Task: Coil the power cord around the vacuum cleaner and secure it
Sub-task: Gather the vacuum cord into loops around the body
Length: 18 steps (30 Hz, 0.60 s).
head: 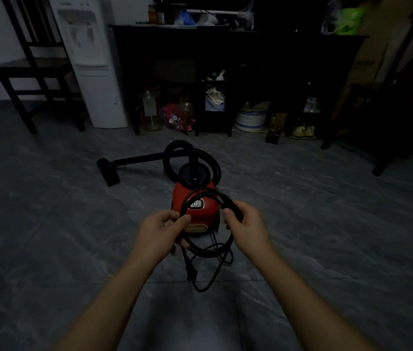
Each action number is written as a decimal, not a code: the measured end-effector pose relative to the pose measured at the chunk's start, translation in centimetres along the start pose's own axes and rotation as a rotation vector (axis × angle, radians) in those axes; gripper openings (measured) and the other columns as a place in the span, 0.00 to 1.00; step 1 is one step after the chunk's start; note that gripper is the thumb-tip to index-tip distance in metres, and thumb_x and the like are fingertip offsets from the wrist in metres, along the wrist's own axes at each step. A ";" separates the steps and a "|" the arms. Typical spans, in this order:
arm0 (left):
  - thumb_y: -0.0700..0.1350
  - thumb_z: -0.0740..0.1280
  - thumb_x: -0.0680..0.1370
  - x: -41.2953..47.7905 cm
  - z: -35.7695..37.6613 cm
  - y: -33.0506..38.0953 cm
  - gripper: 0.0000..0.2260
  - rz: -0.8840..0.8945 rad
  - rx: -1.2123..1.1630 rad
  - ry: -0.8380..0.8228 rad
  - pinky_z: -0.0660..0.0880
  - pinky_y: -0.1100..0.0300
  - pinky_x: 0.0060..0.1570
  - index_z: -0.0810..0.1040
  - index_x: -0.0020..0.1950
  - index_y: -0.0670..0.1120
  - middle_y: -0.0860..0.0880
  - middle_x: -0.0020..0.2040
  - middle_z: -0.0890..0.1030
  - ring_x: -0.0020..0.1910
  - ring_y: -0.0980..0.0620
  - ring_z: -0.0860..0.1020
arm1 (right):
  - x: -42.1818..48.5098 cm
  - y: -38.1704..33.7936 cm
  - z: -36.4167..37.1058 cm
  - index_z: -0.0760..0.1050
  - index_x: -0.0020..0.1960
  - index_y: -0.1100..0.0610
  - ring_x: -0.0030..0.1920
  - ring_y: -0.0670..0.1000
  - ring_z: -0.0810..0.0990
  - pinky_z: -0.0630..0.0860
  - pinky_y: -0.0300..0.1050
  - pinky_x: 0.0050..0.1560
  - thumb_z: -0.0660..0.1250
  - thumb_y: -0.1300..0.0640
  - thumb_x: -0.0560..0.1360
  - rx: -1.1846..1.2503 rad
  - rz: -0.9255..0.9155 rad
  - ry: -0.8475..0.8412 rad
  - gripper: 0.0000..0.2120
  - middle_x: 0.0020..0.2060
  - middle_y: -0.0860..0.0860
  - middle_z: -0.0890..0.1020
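A small red vacuum cleaner stands on the grey floor in the middle of the head view, its black hose looping behind it to a floor nozzle at the left. The black power cord is gathered into a loop held in front of the vacuum. My left hand pinches the loop's left side and my right hand grips its right side. The plug end and a loose length of cord dangle below the loop.
A dark wooden chair and a white water dispenser stand at the back left. A dark cabinet with bottles, jars and a bucket under it lines the back wall. Another dark chair is at the right.
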<state>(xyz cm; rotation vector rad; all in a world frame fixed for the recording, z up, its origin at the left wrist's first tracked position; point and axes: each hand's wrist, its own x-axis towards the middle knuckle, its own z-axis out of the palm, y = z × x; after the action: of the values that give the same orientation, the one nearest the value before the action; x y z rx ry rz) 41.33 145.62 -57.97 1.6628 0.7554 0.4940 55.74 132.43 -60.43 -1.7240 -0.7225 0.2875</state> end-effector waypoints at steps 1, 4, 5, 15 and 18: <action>0.46 0.70 0.77 0.1 -0.1 -0.1 0.08 0.007 0.051 -0.015 0.71 0.60 0.22 0.81 0.50 0.41 0.41 0.33 0.83 0.29 0.46 0.82 | 0.0 0.1 -0.1 0.79 0.56 0.56 0.38 0.39 0.77 0.72 0.34 0.41 0.63 0.57 0.80 -0.031 -0.002 0.001 0.08 0.37 0.40 0.78; 0.47 0.72 0.76 0.4 -0.4 -0.6 0.08 0.035 0.241 -0.062 0.68 0.63 0.21 0.81 0.48 0.43 0.46 0.25 0.78 0.25 0.50 0.78 | 0.0 0.3 -0.2 0.78 0.56 0.55 0.36 0.38 0.76 0.69 0.30 0.37 0.62 0.57 0.81 -0.115 -0.009 -0.008 0.08 0.35 0.39 0.76; 0.48 0.72 0.75 0.4 -0.5 -0.8 0.09 0.032 0.275 -0.076 0.68 0.64 0.20 0.80 0.47 0.43 0.47 0.24 0.76 0.23 0.52 0.76 | 0.0 0.3 -0.3 0.78 0.55 0.54 0.35 0.37 0.76 0.69 0.29 0.36 0.62 0.57 0.81 -0.131 -0.009 -0.019 0.08 0.35 0.39 0.76; 0.58 0.76 0.68 0.7 -1.7 -1.5 0.16 0.102 0.397 -0.163 0.68 0.58 0.31 0.80 0.51 0.56 0.51 0.28 0.72 0.28 0.56 0.71 | -0.6 0.0 -0.7 0.76 0.49 0.49 0.34 0.33 0.76 0.68 0.27 0.36 0.61 0.59 0.81 -0.214 -0.072 -0.169 0.07 0.32 0.39 0.76; 0.58 0.77 0.68 0.8 -1.8 -1.2 0.21 0.154 0.376 -0.160 0.68 0.63 0.30 0.76 0.58 0.61 0.55 0.26 0.73 0.27 0.58 0.71 | -0.9 -0.1 -0.3 0.76 0.50 0.46 0.41 0.36 0.78 0.72 0.33 0.43 0.62 0.59 0.80 -0.282 -0.111 -0.255 0.08 0.39 0.39 0.79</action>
<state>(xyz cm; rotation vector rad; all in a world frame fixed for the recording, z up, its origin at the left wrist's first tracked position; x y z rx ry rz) 40.36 147.56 -58.78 2.0953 0.6308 0.3329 55.21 131.66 -60.45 -1.9246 -1.0837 0.3455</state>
